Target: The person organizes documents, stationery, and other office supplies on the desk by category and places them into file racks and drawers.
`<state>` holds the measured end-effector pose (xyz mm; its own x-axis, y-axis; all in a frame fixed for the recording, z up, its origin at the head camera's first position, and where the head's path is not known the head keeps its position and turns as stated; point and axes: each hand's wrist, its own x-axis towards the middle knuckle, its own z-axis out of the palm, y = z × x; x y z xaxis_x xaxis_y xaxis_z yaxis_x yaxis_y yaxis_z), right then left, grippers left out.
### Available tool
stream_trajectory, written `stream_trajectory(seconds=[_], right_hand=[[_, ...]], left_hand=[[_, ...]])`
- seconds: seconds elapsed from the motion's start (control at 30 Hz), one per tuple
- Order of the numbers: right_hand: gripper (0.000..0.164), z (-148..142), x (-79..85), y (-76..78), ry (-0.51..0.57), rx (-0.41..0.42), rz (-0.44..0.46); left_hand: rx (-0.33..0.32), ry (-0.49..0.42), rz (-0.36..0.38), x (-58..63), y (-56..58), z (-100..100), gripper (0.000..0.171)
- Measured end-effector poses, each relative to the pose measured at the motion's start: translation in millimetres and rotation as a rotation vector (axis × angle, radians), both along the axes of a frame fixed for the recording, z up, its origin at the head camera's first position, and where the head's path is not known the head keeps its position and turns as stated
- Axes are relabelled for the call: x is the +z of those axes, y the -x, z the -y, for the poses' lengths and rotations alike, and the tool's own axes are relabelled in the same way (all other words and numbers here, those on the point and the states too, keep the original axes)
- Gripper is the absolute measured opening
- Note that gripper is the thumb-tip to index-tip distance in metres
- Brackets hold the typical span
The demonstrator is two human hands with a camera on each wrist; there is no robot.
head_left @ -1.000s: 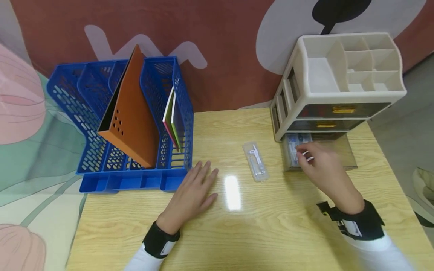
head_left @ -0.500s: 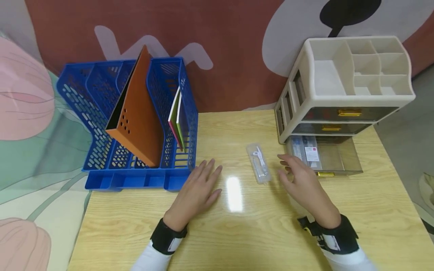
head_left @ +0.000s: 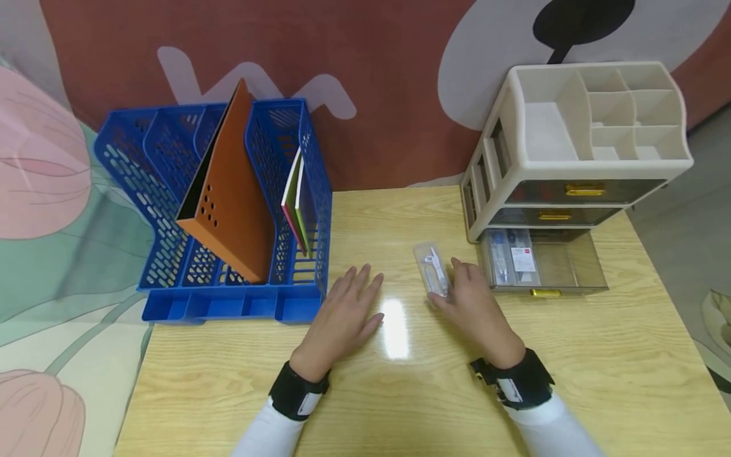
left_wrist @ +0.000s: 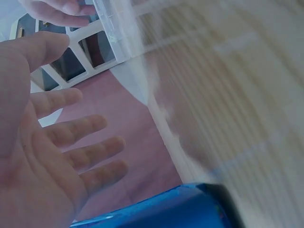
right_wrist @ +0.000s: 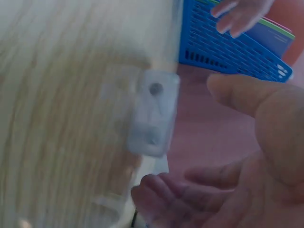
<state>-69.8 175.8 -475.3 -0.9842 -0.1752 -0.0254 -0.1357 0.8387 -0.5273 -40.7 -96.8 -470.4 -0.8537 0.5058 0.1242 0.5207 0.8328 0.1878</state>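
Observation:
A small clear plastic case (head_left: 432, 270) with a white instrument inside lies on the table in the head view. At its right side is my right hand (head_left: 475, 306), thumb near the lower end and fingers by the long edge. The right wrist view shows the case (right_wrist: 153, 114) in front of the spread thumb and fingers (right_wrist: 211, 175), none curled round it. My left hand (head_left: 341, 315) is by the front right corner of the blue file rack (head_left: 297, 308), fingers spread and holding nothing. In the left wrist view its palm (left_wrist: 42, 166) faces the camera.
A white desktop organizer (head_left: 577, 168) stands at the right; its bottom drawer (head_left: 571, 266) is pulled out, with flat clear packs (head_left: 511, 257) inside. The rack at left bears an orange file box (head_left: 234, 203) and thin booklets (head_left: 297, 203). The wooden table (head_left: 400, 406) ends at the right.
My right hand has moved left from the pulled-out drawer to the clear case, uncovering the packs in the drawer. My left hand has shifted slightly right; the case lies where it was.

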Motion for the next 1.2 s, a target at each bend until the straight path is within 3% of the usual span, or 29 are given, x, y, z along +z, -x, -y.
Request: stream_trajectory(seconds=[0.2,0.33,0.53,0.7,0.83,1.0,1.2], right_hand=[[0.092,12.6,-7.0,4.0,-0.124,-0.020,0.036],[0.093,17.9,-7.4,5.7,-0.142,-0.050,0.086],[0.076,20.6,-5.5,7.9,-0.128,-0.070,0.123],[0.066,18.7,-3.2,6.5,-0.138,-0.038,0.141],[0.060,16.5,-1.9,2.5,-0.147,0.006,0.118],[0.058,16.4,-0.3,-4.3,-0.152,0.060,0.068],[0.057,14.9,3.0,-10.9,-0.158,0.124,-0.011]], left_hand=[[-0.002,0.016,0.035,-1.7,3.1,-5.2,0.068],[-0.006,0.024,0.059,-2.6,4.4,-7.0,0.067],[-0.001,0.027,0.078,-4.7,6.4,-8.8,0.066],[-0.005,0.024,0.063,-5.0,7.9,-9.8,0.066],[-0.013,-0.013,0.070,-5.9,11.4,-9.9,0.066],[-0.001,-0.098,0.138,-7.7,16.9,-9.7,0.066],[0.010,-0.122,0.170,-7.7,22.0,-8.4,0.067]])
